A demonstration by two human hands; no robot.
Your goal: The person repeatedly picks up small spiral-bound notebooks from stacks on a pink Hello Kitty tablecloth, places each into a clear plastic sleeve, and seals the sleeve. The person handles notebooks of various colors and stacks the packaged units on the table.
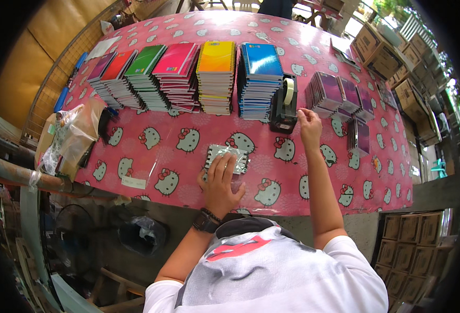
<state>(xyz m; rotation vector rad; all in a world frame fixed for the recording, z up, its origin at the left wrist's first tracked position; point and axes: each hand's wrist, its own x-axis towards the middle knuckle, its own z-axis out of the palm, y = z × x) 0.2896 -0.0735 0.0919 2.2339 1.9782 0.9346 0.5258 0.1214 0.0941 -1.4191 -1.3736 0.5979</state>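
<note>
My left hand [220,180] lies flat with its fingers stretched over a small spiral notebook bundle [214,152] in clear shiny plastic, near the table's front edge. The palm and fingers hide part of this bundle. Farther right, my right hand [310,125] is closed in a pinch beside a black tape dispenser [283,116]. A roll of tape [288,92] sits in the dispenser. Whatever is between the pinching fingertips is too small to make out. Just left of the dispenser rises a stack of blue spiral notebooks [261,78].
More notebook stacks line the back: yellow [216,78], pink [176,73], green [147,78], red [118,68] and purple [100,68]. Purple wrapped bundles [328,94] stand at right. A plastic bag [78,128] lies at the left edge. Cardboard boxes [378,52] are stacked beyond the table.
</note>
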